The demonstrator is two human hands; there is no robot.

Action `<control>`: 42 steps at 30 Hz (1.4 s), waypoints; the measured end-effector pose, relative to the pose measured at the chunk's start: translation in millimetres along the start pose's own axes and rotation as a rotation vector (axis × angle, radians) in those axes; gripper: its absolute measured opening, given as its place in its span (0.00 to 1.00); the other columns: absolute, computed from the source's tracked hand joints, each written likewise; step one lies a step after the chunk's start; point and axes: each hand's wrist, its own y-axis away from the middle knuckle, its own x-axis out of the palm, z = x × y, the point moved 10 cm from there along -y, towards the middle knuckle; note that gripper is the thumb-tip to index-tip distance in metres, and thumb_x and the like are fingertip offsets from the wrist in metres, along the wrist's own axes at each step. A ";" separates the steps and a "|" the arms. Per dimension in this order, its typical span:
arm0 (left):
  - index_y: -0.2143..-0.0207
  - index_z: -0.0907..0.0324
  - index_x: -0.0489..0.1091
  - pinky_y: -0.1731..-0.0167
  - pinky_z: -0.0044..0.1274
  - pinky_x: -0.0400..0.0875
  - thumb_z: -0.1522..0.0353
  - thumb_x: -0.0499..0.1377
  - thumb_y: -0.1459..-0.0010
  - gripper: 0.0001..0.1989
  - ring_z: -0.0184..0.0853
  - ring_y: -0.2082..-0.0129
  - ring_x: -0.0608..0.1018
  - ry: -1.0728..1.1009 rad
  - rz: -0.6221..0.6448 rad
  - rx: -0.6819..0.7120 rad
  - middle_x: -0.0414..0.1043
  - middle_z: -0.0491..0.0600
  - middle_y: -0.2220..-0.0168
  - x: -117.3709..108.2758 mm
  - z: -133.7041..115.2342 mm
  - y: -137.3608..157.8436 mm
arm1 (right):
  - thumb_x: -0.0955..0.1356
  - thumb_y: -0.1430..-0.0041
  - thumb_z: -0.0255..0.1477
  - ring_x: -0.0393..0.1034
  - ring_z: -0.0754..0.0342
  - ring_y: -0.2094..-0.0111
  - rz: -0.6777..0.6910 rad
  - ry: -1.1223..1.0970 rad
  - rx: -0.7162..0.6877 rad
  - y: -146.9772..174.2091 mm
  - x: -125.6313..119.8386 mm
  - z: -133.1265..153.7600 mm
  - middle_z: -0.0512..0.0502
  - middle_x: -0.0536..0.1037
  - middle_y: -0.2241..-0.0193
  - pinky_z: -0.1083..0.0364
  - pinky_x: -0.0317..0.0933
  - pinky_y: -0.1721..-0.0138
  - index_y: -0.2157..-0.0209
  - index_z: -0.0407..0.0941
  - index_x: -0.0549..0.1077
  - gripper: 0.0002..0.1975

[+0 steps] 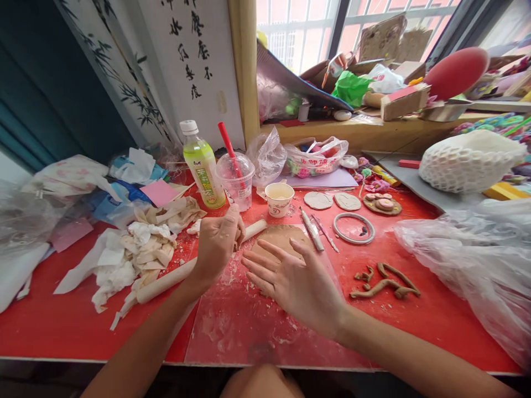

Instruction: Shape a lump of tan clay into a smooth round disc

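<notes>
My left hand is closed in a fist above the red table, thumb on top; anything inside it is hidden. Behind that fist lies a pale rolling pin, its far end showing to the right. My right hand is open, palm turned up and fingers stretched out, with nothing on it. Beneath and beyond its fingers is a flat slab of brown clay, partly covered by the hand. A pen-like tool and a thin decorated stick lie just right of the slab.
Crumpled tissues lie left. A green drink bottle, a plastic cup with red straw and a paper cup stand behind. Right are clay discs, a ring, brown clay coils and a plastic bag.
</notes>
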 end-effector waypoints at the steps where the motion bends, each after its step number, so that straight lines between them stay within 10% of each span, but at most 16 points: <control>1: 0.90 0.60 0.56 0.86 0.20 0.51 0.60 0.48 0.38 0.28 0.23 0.89 0.56 0.030 -0.002 0.011 0.52 0.43 0.90 -1.3 -2.6 0.0 | 0.63 0.43 0.40 0.67 0.51 0.50 -0.008 0.011 0.000 -0.6 -2.0 1.2 0.36 0.68 0.49 0.52 0.54 0.44 0.45 0.40 0.58 0.28; 6: 0.87 0.59 0.58 0.84 0.21 0.57 0.58 0.44 0.37 0.27 0.26 0.87 0.61 0.083 0.108 0.152 0.56 0.43 0.88 17.8 -8.9 10.9 | 0.63 0.43 0.38 0.72 0.53 0.58 0.012 0.049 0.065 -6.3 -8.3 -5.0 0.39 0.75 0.60 0.55 0.60 0.51 0.54 0.38 0.66 0.21; 9: 0.67 0.58 0.71 0.65 0.29 0.70 0.55 0.45 0.37 0.21 0.34 0.68 0.76 -0.159 0.291 0.398 0.75 0.50 0.70 47.3 -23.1 23.8 | 0.62 0.43 0.39 0.72 0.58 0.69 0.018 0.030 0.008 -6.7 -7.5 5.5 0.46 0.76 0.71 0.58 0.64 0.61 0.63 0.40 0.70 0.16; 13: 0.44 0.53 0.58 0.40 0.45 0.48 0.54 0.40 0.36 0.24 0.41 0.42 0.65 -0.332 0.370 0.478 0.67 0.53 0.45 61.7 -25.8 28.2 | 0.62 0.41 0.39 0.73 0.57 0.68 -0.158 0.047 -0.200 -1.1 -21.2 44.0 0.46 0.78 0.69 0.57 0.67 0.64 0.62 0.40 0.72 0.16; 21: 0.50 0.56 0.63 0.45 0.35 0.62 0.64 0.45 0.35 0.15 0.35 0.47 0.69 -0.276 0.110 0.429 0.69 0.52 0.51 31.0 -23.7 13.4 | 0.67 0.45 0.35 0.65 0.63 0.80 -0.325 0.270 -0.265 -0.4 -38.1 67.8 0.51 0.75 0.76 0.66 0.54 0.86 0.72 0.42 0.73 0.11; 27: 0.42 0.69 0.54 0.41 0.40 0.56 0.60 0.45 0.36 0.26 0.44 0.37 0.56 -0.611 0.206 0.522 0.55 0.64 0.39 71.6 -24.2 43.1 | 0.58 0.37 0.41 0.70 0.59 0.70 -0.131 0.065 -0.170 -4.6 -15.0 44.5 0.47 0.76 0.70 0.60 0.64 0.67 0.61 0.41 0.72 0.19; 33: 0.62 0.65 0.71 0.49 0.40 0.67 0.67 0.52 0.41 0.12 0.45 0.52 0.73 -0.753 0.133 0.596 0.74 0.57 0.57 76.1 -30.1 51.6 | 0.57 0.40 0.49 0.69 0.55 0.61 0.037 -0.034 0.058 -3.4 2.1 9.8 0.48 0.74 0.69 0.55 0.62 0.57 0.64 0.43 0.69 0.24; 42: 0.64 0.68 0.72 0.56 0.35 0.71 0.71 0.52 0.44 0.11 0.42 0.60 0.75 -0.759 0.106 0.824 0.74 0.58 0.65 63.8 -50.1 50.4 | 0.58 0.41 0.50 0.68 0.60 0.65 0.152 0.036 0.032 6.8 17.2 14.2 0.51 0.73 0.69 0.58 0.60 0.57 0.61 0.43 0.69 0.25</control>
